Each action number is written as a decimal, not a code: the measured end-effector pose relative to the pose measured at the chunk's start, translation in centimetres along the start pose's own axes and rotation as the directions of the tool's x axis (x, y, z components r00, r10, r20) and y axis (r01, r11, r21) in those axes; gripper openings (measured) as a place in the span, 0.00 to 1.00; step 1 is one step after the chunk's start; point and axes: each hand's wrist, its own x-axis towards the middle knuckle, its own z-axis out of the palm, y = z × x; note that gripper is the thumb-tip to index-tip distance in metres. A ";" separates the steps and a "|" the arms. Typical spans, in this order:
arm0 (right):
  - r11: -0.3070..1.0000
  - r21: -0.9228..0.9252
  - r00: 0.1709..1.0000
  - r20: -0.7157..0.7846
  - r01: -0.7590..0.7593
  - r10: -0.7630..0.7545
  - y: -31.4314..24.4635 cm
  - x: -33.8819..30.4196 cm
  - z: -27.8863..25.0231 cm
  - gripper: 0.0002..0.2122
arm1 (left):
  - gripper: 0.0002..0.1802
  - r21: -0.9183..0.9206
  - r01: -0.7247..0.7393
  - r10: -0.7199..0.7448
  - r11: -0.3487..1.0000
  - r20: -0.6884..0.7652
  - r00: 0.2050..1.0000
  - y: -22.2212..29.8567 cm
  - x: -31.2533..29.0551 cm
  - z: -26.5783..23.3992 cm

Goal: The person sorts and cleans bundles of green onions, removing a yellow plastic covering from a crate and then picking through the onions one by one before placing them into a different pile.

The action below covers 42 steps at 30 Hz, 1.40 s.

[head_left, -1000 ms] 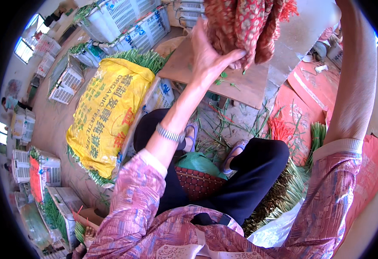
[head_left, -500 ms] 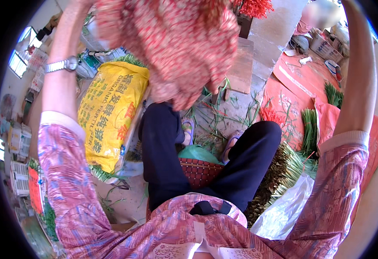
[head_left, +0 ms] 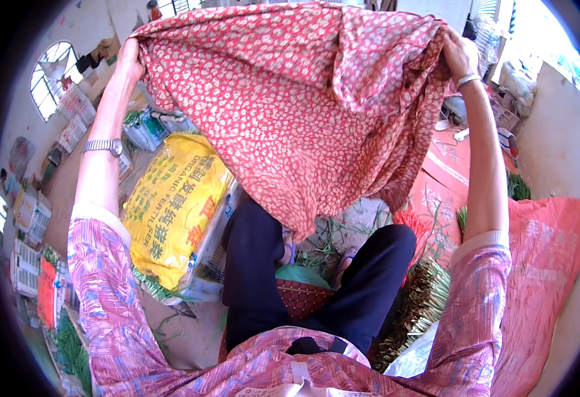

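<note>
A red cloth with a small pale floral print [head_left: 257, 112] is spread out in the air between my raised arms. Its left corner is gripped by my left hand [head_left: 130, 61], the wrist with the metal watch below it. My right hand [head_left: 460, 54] clutches a bunched fold at the cloth's other side. A loose flap folds over near the right, and the lowest point hangs in front of my knees. Most of the floor ahead is hidden behind the fabric.
Left of my legs, a yellow printed sack [head_left: 174, 205] covers a crate with greens showing at its edge. Cut green stalks [head_left: 419, 308] lie bundled by my right knee. Red sheeting [head_left: 535, 278] spreads along the right, with red ties [head_left: 414, 225] near it. Crates stand farther left.
The cloth, bunched and blurred before, is now stretched wide between both hands. My hands, out of the picture earlier, have come into view at its upper corners.
</note>
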 end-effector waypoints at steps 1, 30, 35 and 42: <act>0.989 0.107 0.995 0.029 -0.098 0.095 0.6 -0.3 -0.2 0.16 | 0.15 0.028 0.018 -0.018 0.999 0.002 1.000 -0.6 0.5 0.3; 0.971 0.193 0.926 0.319 0.143 -0.199 -3.6 -8.2 8.3 0.18 | 0.11 -0.059 0.433 -0.286 0.900 0.669 0.686 -14.9 -21.8 11.6; 0.903 0.298 0.735 0.677 -0.310 0.029 -2.5 -10.3 8.4 0.22 | 0.08 0.067 0.333 -0.255 0.941 0.788 0.560 -11.6 -16.9 9.4; 0.876 0.377 0.690 0.720 -0.299 -0.075 -3.4 -12.9 7.8 0.29 | 0.07 0.069 0.139 -0.136 0.988 0.819 0.557 -10.1 -13.7 11.2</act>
